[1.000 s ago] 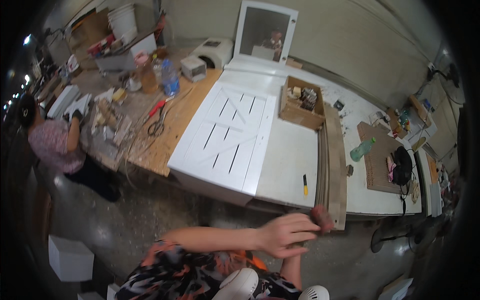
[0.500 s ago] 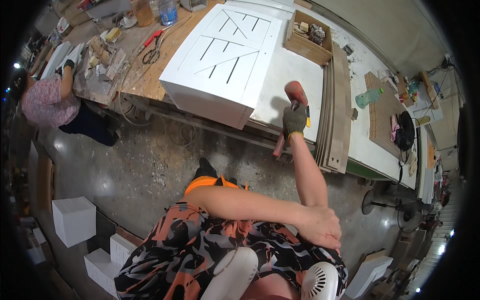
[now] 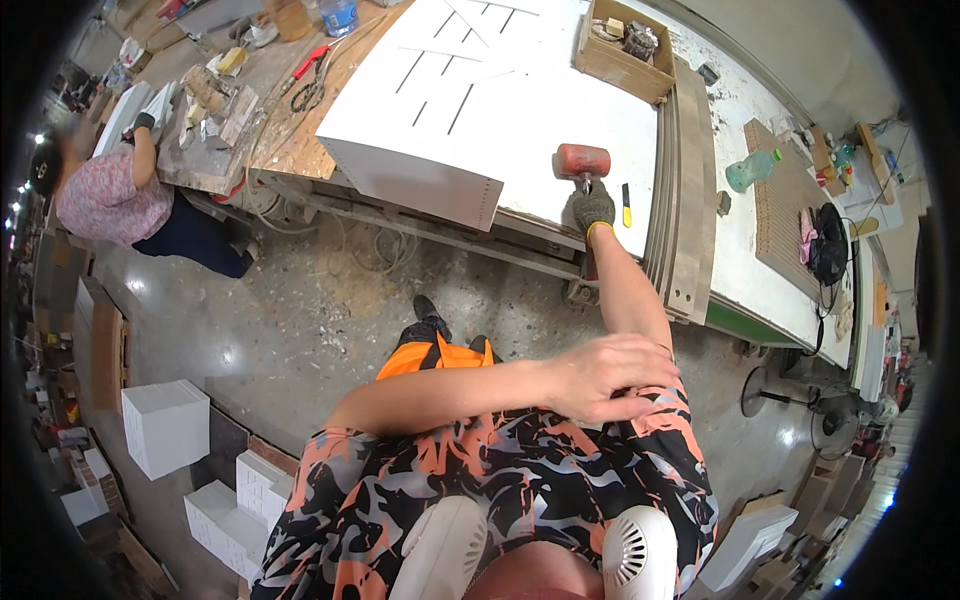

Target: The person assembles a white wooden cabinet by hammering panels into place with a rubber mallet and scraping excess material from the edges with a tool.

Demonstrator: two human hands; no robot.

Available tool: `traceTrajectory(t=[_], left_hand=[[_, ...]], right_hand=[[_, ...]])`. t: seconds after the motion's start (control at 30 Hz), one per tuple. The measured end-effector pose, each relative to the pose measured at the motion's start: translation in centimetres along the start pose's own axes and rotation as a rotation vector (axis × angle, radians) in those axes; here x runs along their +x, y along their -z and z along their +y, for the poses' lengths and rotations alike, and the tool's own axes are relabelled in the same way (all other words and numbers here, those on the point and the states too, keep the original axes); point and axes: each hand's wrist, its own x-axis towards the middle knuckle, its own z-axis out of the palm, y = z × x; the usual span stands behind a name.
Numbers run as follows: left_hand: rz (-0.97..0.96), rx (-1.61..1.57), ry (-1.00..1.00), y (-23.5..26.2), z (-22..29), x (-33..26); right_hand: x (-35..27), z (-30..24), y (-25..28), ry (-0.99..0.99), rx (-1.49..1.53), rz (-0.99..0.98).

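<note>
Right hand [image 3: 594, 207]: dark-gloved, fingers closed round the handle of a red mallet [image 3: 583, 161]. Left hand [image 3: 610, 378]: bare, at the mallet's six o'clock, fingers loosely extended across the right arm near the sleeve; no object seen in it.

Mallet: one, cylindrical head over the white worktop [image 3: 545, 115], just inside its near edge; whether resting or slightly raised, cannot be told.

Step in hand, as judged: handling of the mallet at the worktop; lifting, placing or striking cannot be distinguished. Next move, as judged, calls for a firm wrist and a path kept off the neighbouring items.

Utility knife [image 3: 627, 205]: yellow and black, four o'clock, just beside the glove. White box [image 3: 420, 190]: dark slots in its top, between nine and ten o'clock; its near corner is the edge to avoid. Board stack [image 3: 685, 190]: three o'clock, bounding the right. Cardboard box [image 3: 625, 72]: scraps inside, one o'clock.

Room for moving: white strip towards twelve o'clock, between white box and boards; floor [image 3: 300, 330] beyond the edge, towards eight.

Green bottle [image 3: 752, 171]: three o'clock, past the boards.
</note>
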Motion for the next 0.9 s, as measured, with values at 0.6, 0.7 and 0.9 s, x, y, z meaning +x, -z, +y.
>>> traceTrajectory(t=[0.6,0.7,0.9], left_hand=[[0.767,0.949,1.195,40.9,3.7,-9.7],[0.799,0.717,1.194,41.0,1.9,-9.3],[0.676,0.392,1.286,40.6,0.5,-8.9]], right_hand=[[-6.9,-4.5,2.2,-0.041,0.342,-0.129],[-13.5,-5.3,2.7,0.129,0.669,0.046],[-20.2,-9.1,6.6,0.008,1.239,-0.214]])
